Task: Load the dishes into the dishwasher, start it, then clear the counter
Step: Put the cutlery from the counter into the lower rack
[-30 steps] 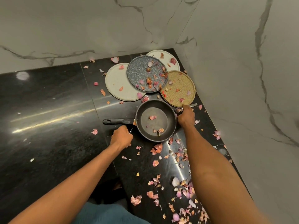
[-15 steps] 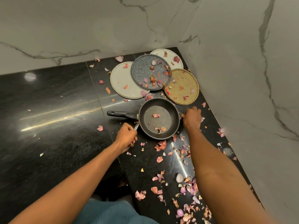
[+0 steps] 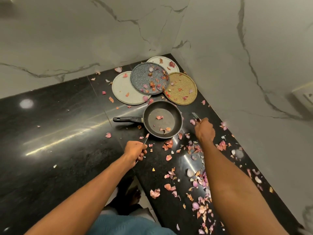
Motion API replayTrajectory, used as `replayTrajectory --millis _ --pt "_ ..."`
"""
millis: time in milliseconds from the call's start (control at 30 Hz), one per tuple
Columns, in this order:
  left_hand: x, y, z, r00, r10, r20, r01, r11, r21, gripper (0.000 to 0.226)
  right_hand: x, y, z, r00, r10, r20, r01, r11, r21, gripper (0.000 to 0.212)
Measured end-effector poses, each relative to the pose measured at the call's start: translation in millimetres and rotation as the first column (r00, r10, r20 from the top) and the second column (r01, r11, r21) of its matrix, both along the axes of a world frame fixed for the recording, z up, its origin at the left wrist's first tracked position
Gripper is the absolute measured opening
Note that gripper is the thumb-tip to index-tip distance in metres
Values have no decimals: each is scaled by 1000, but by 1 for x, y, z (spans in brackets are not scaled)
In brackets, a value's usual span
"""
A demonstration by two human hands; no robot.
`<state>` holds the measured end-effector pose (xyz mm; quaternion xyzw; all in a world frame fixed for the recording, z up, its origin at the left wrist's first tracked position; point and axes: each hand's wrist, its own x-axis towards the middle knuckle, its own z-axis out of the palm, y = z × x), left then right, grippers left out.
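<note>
A dark frying pan (image 3: 162, 119) sits on the black counter (image 3: 50, 141), handle pointing left, with a few onion peels inside. Behind it lie a white plate (image 3: 122, 89), a blue speckled plate (image 3: 149, 80), a gold plate (image 3: 182, 89) and another white plate (image 3: 165, 62), all strewn with peels. My left hand (image 3: 135, 150) grips a thin metal utensil just in front of the pan's near left rim. My right hand (image 3: 204, 130) grips another metal utensil to the right of the pan, its tip sticking up past my fingers.
Onion peels (image 3: 199, 182) litter the counter's right part, thickest near the front edge. Marble walls (image 3: 237, 65) close the corner behind and to the right. A wall socket (image 3: 304, 97) shows at the far right. The counter's left stretch bears only a few scraps.
My right hand has come away from the pan's right rim, moving right and lifting a metal utensil off the counter. My left hand has drawn back slightly toward me, still holding its utensil.
</note>
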<state>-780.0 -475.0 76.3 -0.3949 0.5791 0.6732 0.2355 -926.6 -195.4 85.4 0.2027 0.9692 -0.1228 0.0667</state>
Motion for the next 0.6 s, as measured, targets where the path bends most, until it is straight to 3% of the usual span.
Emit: replayTrajectory --millis 167,300,467,600 --pt "30 24 7 1000 -7 10 7 999 31 5 48 5 4 987 -119 -106 76 936 -343 14" --pt "53 41 21 995 -89 -39 92 991 98 8 93 8 10 992 -40 -122 -6 936 -351 21" --pt "76 65 32 973 -212 -92 221 970 105 7 145 18 12 995 -61 79 78 967 -242 48" --pt "96 77 44 952 -268 -151 284 954 93 10 186 19 17 982 -180 60 189 909 -372 27"
